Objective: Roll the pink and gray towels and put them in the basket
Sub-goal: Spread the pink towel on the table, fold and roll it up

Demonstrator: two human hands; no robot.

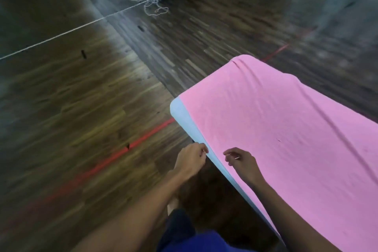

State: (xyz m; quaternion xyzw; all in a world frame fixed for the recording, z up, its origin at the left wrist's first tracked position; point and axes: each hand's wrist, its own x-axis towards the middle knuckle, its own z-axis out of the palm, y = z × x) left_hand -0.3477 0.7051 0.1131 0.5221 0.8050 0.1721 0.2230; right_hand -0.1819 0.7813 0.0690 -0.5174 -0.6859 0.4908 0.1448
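On the pale blue-white table (180, 112) a large pink cloth towel (286, 139) lies spread flat. It covers nearly the whole top, hangs over the far corner, and leaves a bare strip along the table's left edge. At the near end of that strip the person's left hand (191, 159) has its fingers curled at the towel's hem, but I cannot tell whether they pinch the cloth or only touch it. Just beside it the right hand (242, 161) is over the towel, inside the hem, its fingers loosely bent and apart and holding nothing. Under the table is dark wooden plank flooring (81, 108), crossed by a painted red line (143, 139) and, further off, a stretched white cord (61, 33).
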